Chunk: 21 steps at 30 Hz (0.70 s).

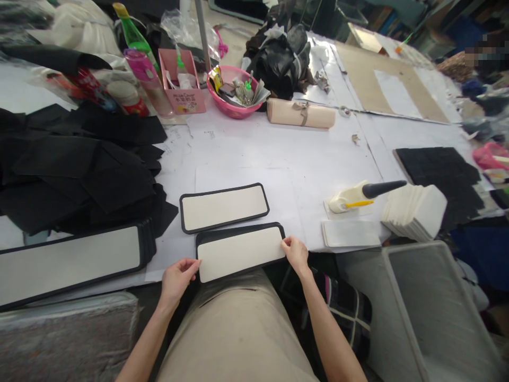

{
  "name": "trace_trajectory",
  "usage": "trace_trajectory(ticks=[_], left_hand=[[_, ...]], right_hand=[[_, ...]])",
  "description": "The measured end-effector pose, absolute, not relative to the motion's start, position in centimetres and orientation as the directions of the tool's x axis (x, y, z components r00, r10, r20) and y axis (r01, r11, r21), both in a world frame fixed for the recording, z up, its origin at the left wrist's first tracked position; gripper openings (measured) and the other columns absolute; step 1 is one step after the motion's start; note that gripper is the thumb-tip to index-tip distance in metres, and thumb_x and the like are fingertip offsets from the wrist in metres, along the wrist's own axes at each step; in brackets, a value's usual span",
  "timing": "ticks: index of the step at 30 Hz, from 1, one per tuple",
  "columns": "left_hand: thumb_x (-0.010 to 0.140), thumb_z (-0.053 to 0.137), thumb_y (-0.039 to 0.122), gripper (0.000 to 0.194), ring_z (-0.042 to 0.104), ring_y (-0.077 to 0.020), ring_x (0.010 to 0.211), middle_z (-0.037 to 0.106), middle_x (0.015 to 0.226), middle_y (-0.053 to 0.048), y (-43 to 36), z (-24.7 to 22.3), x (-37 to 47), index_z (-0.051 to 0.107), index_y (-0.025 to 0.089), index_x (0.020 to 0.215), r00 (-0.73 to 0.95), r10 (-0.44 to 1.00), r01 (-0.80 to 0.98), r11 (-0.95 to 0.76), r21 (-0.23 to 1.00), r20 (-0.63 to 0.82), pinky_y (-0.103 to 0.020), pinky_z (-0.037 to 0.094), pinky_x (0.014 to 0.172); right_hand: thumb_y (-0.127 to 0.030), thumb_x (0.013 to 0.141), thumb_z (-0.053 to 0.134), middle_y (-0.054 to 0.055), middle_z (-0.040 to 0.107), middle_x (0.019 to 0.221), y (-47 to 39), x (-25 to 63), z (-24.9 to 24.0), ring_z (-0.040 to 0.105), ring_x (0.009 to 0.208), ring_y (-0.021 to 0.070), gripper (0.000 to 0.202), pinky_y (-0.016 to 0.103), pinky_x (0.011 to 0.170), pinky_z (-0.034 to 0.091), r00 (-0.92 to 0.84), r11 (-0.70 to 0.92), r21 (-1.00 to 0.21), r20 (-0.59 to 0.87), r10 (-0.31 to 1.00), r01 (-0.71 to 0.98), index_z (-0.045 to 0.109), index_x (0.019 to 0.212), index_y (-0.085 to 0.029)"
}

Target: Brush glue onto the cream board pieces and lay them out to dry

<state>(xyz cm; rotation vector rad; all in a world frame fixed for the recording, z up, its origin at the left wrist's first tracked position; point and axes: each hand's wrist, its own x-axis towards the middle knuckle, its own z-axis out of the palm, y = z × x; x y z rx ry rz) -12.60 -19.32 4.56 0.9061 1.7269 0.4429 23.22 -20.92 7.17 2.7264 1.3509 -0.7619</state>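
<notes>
Between my two hands is a long cream-white board with rounded corners, lying over a black piece whose edge shows along the top and right. My left hand pinches the board's left end between thumb and fingers. At its right end, my right hand pinches the board near the upper corner. Just beyond lies a similar white board with a black border, flat on the table. Further left, a stack of longer black-edged white boards rests along the table's front edge.
A heap of black pieces covers the left. On the right are a glue container with a black-handled tool, stacked white boards and black sheets. A pink basket and rolled beige material sit behind.
</notes>
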Motion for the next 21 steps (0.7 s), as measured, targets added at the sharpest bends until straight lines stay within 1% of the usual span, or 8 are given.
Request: trace_trajectory(ticks=[4,10,16,21], left_hand=[[0.062,0.069,0.061,0.049,0.051,-0.0127,0.049,0.061,0.058,-0.001,-19.29,4.06,-12.41,0.066,0.014,0.077,-0.135,0.756,0.356,0.64,0.681,-0.64,-0.022,0.034,0.044],[0.064,0.067,0.058,0.044,0.052,-0.0128,0.047,0.062,0.057,-0.002,-19.15,4.16,-11.94,0.066,0.015,0.073,-0.146,0.773,0.357,0.623,0.696,-0.617,-0.022,0.032,0.042],[0.065,0.065,0.053,0.038,0.053,-0.0126,0.045,0.06,0.051,-0.001,-18.95,4.42,-11.71,0.066,0.015,0.069,-0.159,0.778,0.361,0.619,0.698,-0.608,-0.021,0.033,0.041],[0.065,0.066,0.049,0.034,0.056,-0.0136,0.047,0.062,0.053,-0.001,-18.99,4.45,-11.79,0.066,0.015,0.07,-0.139,0.779,0.353,0.615,0.705,-0.611,-0.021,0.035,0.041]], right_hand=[[-0.025,0.081,0.051,0.004,0.072,0.083,-20.79,23.32,6.99,0.066,0.079,0.0186,0.018,0.024,0.064,0.04,0.503,-0.624,-0.195,-0.437,0.746,0.757,0.069,0.084,-0.02],[-0.03,0.083,0.05,0.004,0.071,0.085,-20.47,23.56,6.56,0.066,0.084,0.0201,0.021,0.025,0.067,0.041,0.503,-0.64,-0.158,-0.49,0.712,0.752,0.069,0.085,-0.021],[-0.032,0.083,0.049,0.005,0.071,0.085,-20.31,23.73,6.17,0.066,0.083,0.0211,0.024,0.026,0.066,0.041,0.49,-0.624,-0.147,-0.493,0.719,0.767,0.07,0.087,-0.02],[-0.031,0.083,0.049,0.006,0.071,0.085,-20.23,23.77,6.12,0.066,0.083,0.0214,0.025,0.026,0.067,0.041,0.476,-0.61,-0.142,-0.498,0.725,0.78,0.07,0.088,-0.019]])
